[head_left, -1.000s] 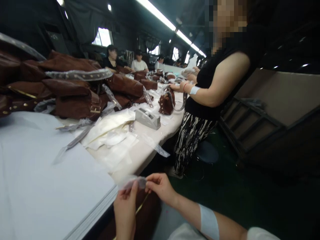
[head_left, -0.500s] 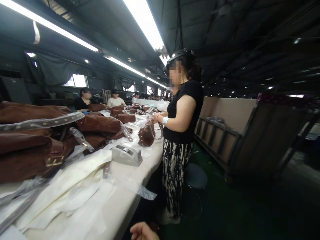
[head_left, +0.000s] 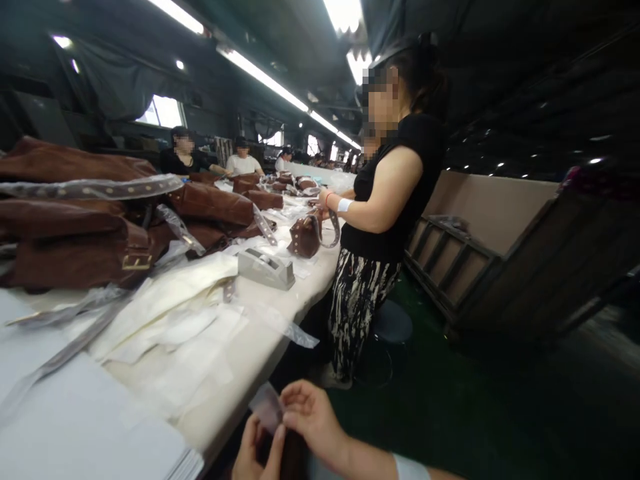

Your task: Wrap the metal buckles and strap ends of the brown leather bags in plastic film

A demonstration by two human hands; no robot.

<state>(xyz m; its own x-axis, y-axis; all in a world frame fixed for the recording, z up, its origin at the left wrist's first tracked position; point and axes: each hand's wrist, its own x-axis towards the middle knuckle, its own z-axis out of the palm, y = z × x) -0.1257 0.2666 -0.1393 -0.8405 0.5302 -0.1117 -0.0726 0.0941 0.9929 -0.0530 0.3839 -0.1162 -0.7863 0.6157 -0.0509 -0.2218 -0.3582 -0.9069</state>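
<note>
Fingers (head_left: 279, 440): left hand (head_left: 248, 465) pinches film (head_left: 268, 405); right hand (head_left: 318, 421) nearly closed, I can't tell if gripping.
Desk (head_left: 215, 413): brown bags (head_left: 75, 257) left.

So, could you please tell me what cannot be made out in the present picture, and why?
All in the head view:
Left hand: its wrist is cut off by the bottom edge.
Translucent piece: its lower part is hidden by the left hand.
Right hand: blur hides whether it pinches the piece.
Brown item: cut off by the bottom edge.
Far bags: too small for details.
</note>
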